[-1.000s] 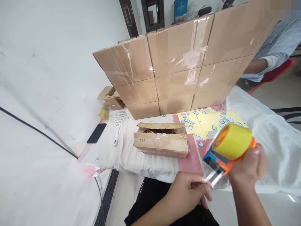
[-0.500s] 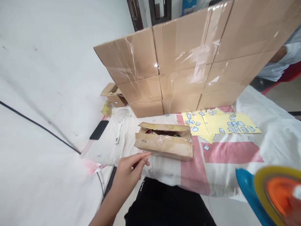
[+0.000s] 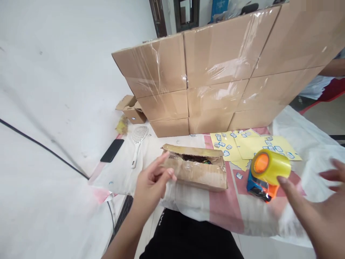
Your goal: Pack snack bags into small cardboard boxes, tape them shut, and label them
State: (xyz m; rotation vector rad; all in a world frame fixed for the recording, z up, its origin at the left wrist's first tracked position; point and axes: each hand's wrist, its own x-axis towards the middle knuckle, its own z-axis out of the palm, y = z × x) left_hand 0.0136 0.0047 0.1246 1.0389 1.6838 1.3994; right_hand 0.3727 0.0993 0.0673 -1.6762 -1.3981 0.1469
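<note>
Head view: left hand half-curled by the long brown cardboard box, can't tell if it's pinching anything; right hand spread beside the yellow-blue-orange plastic tape dispenser on pink-and-white cloth; it could topple if those fingers clip it.

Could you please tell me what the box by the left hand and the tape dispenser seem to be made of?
The box: mostly matte brown cardboard, judging by its worn, uneven edges. The tape dispenser: probably smooth plastic, from its bright blue and orange colouring.
</note>
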